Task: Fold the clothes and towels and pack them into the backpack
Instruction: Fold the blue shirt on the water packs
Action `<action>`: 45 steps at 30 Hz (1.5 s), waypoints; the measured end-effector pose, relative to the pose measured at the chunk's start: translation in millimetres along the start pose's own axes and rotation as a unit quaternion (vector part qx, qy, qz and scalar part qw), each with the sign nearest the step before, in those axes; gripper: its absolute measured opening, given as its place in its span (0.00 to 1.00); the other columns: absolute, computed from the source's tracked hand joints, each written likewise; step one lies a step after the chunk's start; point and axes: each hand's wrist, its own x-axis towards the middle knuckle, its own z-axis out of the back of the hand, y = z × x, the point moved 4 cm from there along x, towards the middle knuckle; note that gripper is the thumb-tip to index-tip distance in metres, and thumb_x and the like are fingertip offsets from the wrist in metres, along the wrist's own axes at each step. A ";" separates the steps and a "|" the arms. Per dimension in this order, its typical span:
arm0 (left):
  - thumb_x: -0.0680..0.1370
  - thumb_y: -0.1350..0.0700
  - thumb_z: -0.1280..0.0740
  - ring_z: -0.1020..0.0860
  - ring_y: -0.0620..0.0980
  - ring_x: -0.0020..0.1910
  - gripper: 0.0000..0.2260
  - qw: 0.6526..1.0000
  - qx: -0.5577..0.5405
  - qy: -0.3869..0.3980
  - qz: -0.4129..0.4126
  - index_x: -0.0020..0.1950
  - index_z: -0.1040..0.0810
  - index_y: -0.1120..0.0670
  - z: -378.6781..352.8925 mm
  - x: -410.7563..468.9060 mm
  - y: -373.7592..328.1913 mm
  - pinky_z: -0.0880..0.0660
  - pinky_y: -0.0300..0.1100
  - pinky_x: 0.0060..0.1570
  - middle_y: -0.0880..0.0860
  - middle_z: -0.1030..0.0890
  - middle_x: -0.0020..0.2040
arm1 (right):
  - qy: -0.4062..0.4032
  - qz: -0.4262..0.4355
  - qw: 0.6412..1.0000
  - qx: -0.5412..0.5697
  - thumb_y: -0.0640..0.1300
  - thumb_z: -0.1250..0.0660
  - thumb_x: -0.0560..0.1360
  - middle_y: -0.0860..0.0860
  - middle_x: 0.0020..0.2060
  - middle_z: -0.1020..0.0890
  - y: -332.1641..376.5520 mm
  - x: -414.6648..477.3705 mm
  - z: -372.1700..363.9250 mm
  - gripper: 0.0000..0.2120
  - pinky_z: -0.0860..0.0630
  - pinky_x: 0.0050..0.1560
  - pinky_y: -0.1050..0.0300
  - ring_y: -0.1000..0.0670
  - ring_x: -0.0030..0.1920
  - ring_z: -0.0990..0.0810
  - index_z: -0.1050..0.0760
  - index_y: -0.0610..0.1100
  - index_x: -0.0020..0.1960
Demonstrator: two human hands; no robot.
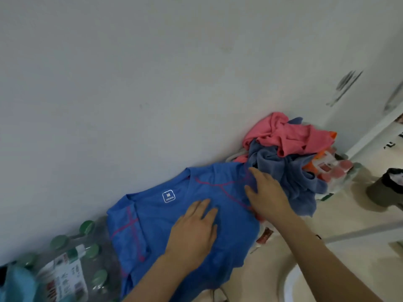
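Early stage. Blue shirt (pixel 152 223) lies spread flat, collar and size label (pixel 168 196) just beyond the left hand, not folded yet. Left hand (pixel 194 229) is open, palm down, fingers straight, pressing the shirt's middle. Right hand (pixel 266 192) is also open, flat on the shirt's far-right part with the fingertips at the edge of the pile, gripping nothing.

Looks like smoothing before a first fold; judged, not seen. Just beyond and right of the right hand is an unfolded heap: pink garment (pixel 290 136) on top, grey-blue towel (pixel 274 164) under it, a bit of orange cloth (pixel 331 135) at the far side. All still crumpled.

Nothing folded in view, no backpack in view, so packing not started as far as shown. The shirt seems to rest on a pack of green-capped bottles (pixel 87 227) left of the left hand; the support under the hands is hidden. Remaining: fold the shirt, fold the whole heap, pack everything.
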 end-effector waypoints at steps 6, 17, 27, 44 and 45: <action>0.68 0.51 0.35 0.20 0.53 0.55 0.24 0.998 0.028 0.039 0.029 0.64 0.24 0.53 -36.5 49.7 -36.5 0.20 0.42 0.46 0.57 0.22 0.63 | -0.021 -0.034 0.995 0.089 0.47 0.35 0.77 0.46 0.50 0.21 -21.3 30.2 -3.3 0.22 0.26 0.39 0.52 0.44 0.47 0.22 0.34 0.45 0.69; 0.71 0.46 0.42 0.39 0.54 0.72 0.34 0.989 -0.085 0.061 0.107 0.77 0.46 0.48 -39.7 64.4 -40.0 0.40 0.43 0.70 0.53 0.42 0.76 | 0.033 0.037 0.976 0.210 0.43 0.36 0.77 0.52 0.30 0.25 -22.8 47.9 10.5 0.11 0.31 0.36 0.57 0.50 0.34 0.26 0.31 0.47 0.36; 0.80 0.51 0.40 0.23 0.47 0.42 0.14 0.696 -0.621 -0.080 0.351 0.48 0.19 0.59 -9.3 94.2 -32.3 0.24 0.47 0.47 0.53 0.19 0.42 | -0.030 0.258 0.961 0.090 0.39 0.36 0.74 0.51 0.40 0.18 22.0 35.1 3.1 0.04 0.24 0.39 0.49 0.47 0.40 0.20 0.24 0.45 0.48; 0.80 0.60 0.42 0.18 0.56 0.46 0.10 0.637 -0.607 -0.162 0.447 0.45 0.22 0.60 -5.6 94.3 21.0 0.22 0.52 0.50 0.59 0.16 0.45 | -0.087 0.263 0.960 -0.035 0.44 0.20 0.54 0.49 0.46 0.22 23.3 6.9 -38.4 0.33 0.24 0.38 0.49 0.46 0.40 0.21 0.26 0.49 0.57; 0.81 0.59 0.42 0.19 0.57 0.47 0.10 0.656 -0.587 -0.161 0.447 0.46 0.23 0.61 -8.6 94.0 24.4 0.22 0.53 0.51 0.61 0.17 0.47 | -0.100 0.271 0.957 -0.018 0.42 0.20 0.55 0.49 0.45 0.22 22.4 4.9 -39.1 0.31 0.23 0.37 0.49 0.46 0.39 0.21 0.25 0.48 0.56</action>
